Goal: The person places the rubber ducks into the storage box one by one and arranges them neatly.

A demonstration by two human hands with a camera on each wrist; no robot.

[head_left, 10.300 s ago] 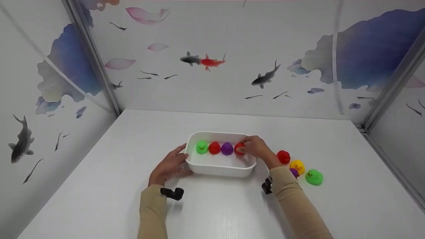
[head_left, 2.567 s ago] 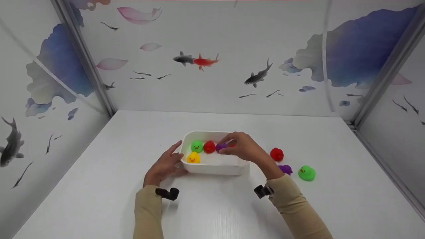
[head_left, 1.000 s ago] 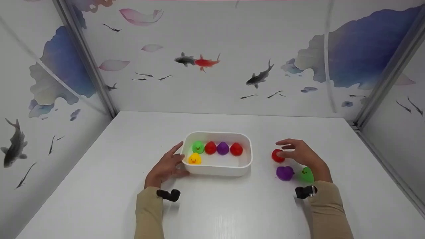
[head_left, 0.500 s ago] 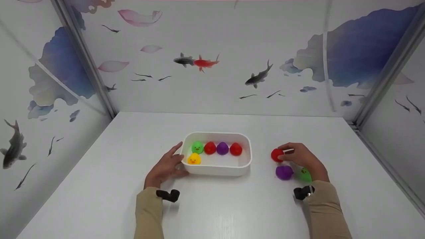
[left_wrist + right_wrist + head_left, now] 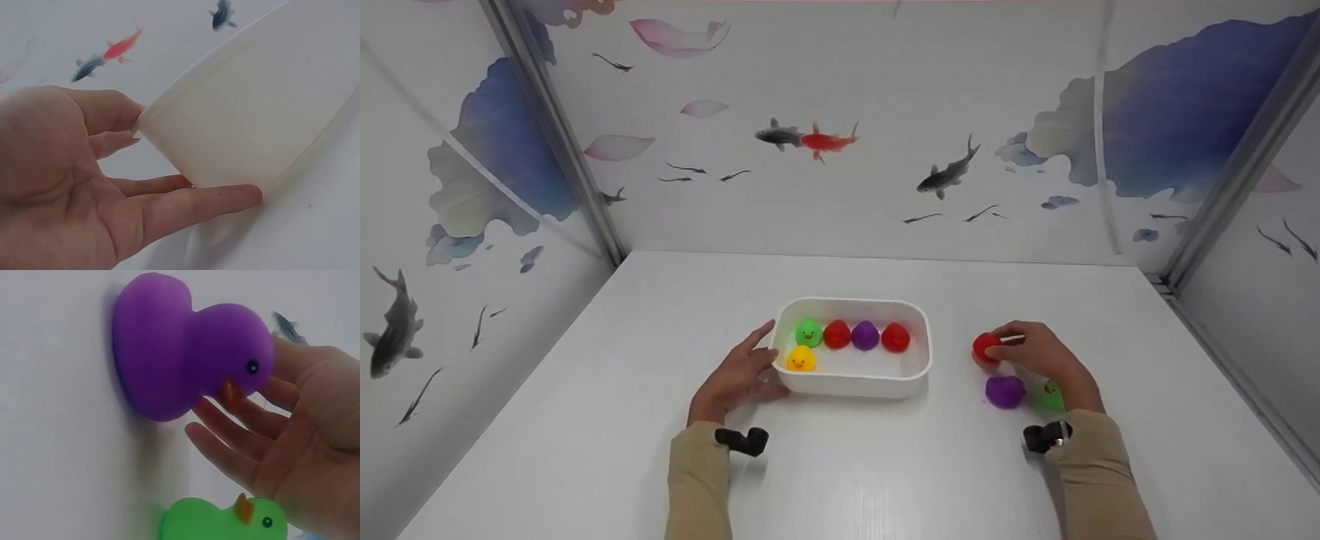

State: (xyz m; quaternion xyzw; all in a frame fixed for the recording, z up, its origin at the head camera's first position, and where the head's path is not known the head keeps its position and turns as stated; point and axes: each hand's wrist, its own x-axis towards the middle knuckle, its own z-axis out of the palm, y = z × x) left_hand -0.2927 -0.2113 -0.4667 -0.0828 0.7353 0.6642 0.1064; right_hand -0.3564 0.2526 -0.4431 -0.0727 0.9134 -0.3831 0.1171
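Note:
A white plastic box (image 5: 855,385) stands mid-table, its left end touched by the spread, fairly straight fingers of my left hand (image 5: 737,379). In the left wrist view, those fingers lie along the box's outer wall (image 5: 225,129). To the right of the box, my right hand (image 5: 1046,356) pinches a red rubber duck (image 5: 984,349) between thumb and fingers. Just nearer to me sits a purple rubber duck (image 5: 1005,391), which hides the red one in the right wrist view. A green rubber duck (image 5: 1051,395) is partly covered by my right wrist.
Inside the box, a back row holds a green duck (image 5: 808,333), a red duck (image 5: 837,334), a purple duck (image 5: 865,335) and another red duck (image 5: 895,337). A yellow duck (image 5: 801,359) sits at the front left. Walls enclose the white table (image 5: 840,465).
The yellow duck has gone from the table into the box. My right hand has moved from the box to the red duck, taken hold of it and seems to raise it slightly.

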